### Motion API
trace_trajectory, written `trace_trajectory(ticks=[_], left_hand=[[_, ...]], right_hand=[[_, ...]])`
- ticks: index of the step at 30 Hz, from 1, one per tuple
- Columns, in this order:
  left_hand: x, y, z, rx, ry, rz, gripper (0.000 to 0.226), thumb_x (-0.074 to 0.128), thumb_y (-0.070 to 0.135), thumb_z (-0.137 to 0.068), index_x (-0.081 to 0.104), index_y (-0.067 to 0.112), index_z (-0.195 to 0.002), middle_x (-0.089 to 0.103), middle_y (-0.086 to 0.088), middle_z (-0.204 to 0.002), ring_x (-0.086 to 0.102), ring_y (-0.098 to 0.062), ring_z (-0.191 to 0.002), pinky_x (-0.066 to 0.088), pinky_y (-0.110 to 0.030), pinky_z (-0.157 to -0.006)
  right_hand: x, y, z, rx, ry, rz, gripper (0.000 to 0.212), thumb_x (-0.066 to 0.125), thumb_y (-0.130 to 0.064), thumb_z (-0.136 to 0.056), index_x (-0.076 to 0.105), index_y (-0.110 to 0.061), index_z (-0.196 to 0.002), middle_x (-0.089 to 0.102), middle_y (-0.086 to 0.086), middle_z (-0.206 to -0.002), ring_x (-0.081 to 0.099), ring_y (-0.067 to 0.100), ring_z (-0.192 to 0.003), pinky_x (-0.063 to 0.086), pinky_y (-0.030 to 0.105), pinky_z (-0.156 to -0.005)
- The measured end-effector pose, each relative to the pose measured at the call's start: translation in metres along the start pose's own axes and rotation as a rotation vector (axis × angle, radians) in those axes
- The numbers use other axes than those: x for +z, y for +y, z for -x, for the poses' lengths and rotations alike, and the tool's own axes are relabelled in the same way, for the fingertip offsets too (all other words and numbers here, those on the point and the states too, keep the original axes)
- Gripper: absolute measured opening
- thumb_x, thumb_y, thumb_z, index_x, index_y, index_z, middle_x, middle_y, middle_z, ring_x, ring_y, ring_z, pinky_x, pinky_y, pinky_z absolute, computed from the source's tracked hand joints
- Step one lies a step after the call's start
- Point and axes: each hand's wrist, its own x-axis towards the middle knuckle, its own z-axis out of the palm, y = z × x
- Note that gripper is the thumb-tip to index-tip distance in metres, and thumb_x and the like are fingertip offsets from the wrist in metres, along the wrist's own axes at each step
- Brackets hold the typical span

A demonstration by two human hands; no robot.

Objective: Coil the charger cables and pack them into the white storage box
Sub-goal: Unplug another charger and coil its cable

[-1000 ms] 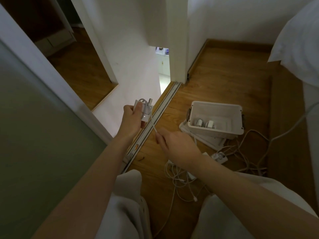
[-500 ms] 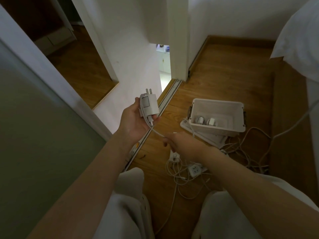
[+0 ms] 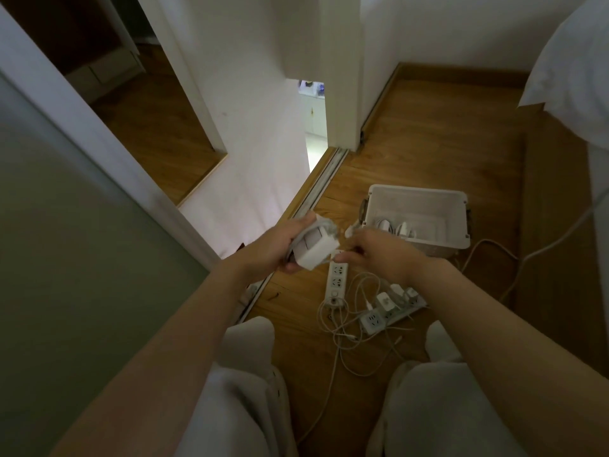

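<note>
My left hand (image 3: 275,250) grips a white charger brick (image 3: 314,250) with turns of its cable wrapped around it. Right beside it, my right hand (image 3: 379,253) pinches the loose end of that cable near the brick's lower right corner. The white storage box (image 3: 461,201) stands open on the wooden floor just beyond my right hand, and two coiled chargers (image 3: 393,227) lie in it. More tangled white cables (image 3: 349,328) and plugged-in chargers (image 3: 384,301) lie on the floor below my hands.
Two white power strips (image 3: 336,282) (image 3: 375,319) lie among the cables. A sliding-door track (image 3: 316,189) runs diagonally on the left. A white wall and door frame stand to the left, bedding (image 3: 573,61) at the right. My knees fill the bottom.
My left hand has lowered and tilted the charger brick towards the right. My right hand came up to it, winding the cable, which now wraps the brick.
</note>
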Motion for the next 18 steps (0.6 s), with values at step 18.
trace_trajectory(ticks=[18], left_hand=[[-0.015, -0.035, -0.033, -0.031, 0.551, -0.464, 0.02, 0.035, 0.032, -0.1, 0.033, 0.015, -0.109, 0.047, -0.004, -0.096, 0.051, -0.011, -0.072, 0.04, -0.02, -0.055]], right_hand=[[-0.002, -0.043, 0.003, -0.02, 0.297, -0.009, 0.034, 0.035, -0.028, -0.1, 0.063, -0.011, -0.092, 0.063, 0.002, -0.082, 0.053, 0.01, -0.061, 0.044, 0.023, -0.057]])
